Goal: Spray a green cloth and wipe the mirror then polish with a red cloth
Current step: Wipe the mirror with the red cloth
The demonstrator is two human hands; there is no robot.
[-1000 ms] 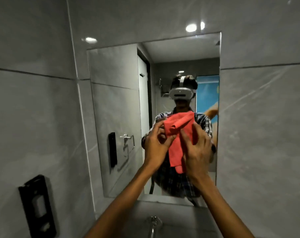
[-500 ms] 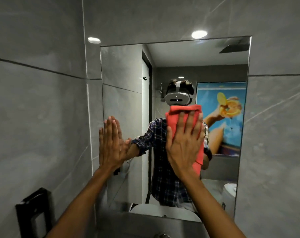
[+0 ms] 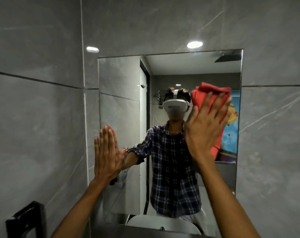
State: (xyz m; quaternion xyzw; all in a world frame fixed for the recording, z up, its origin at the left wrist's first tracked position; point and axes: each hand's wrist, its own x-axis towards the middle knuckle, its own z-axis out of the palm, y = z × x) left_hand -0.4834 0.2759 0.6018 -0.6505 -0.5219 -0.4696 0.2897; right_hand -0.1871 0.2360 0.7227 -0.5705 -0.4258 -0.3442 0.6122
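We are pressing the red cloth [image 3: 209, 95] flat against the mirror [image 3: 121, 79] at its 2 o'clock area with our right hand [image 3: 204, 133], fingers spread over it, while our left hand [image 3: 107, 155], fingers together, is bracing at 8 o'clock.

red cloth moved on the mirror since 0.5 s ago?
Yes. The red cloth went up and right across the mirror, from over the reflected headset toward the right edge.
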